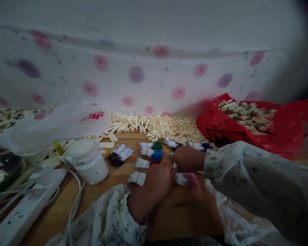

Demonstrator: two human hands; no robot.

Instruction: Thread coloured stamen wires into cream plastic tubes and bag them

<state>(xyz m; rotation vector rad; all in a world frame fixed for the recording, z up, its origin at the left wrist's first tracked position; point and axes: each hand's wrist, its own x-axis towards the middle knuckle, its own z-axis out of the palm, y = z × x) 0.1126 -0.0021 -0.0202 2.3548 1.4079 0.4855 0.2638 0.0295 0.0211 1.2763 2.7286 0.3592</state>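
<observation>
My left hand [157, 176] and my right hand [188, 159] meet over the wooden table, both with fingers closed. A small pale piece shows between them, mostly hidden by the fingers, so I cannot make out what either holds. Around them lie banded bundles of thin white sticks that look like pen refills: a green-tipped bundle [151, 146], a blue-tipped bundle [151, 153], a dark red-tipped bundle [143, 163] and a pink-tipped bundle [187, 180]. Dark blue-tipped bundles [199, 146] are beyond my right hand. A loose dark-tipped pile [120, 154] spreads to the left.
Cream pen-like tubes [128, 123] and small cream parts [173, 127] heap along the wall. A red bag [220, 123] of tubes stands right. Left are a white jar [88, 162], a plastic bag [64, 124] and a power strip [28, 205] with cables. Clear plastic [236, 212] hangs at front right.
</observation>
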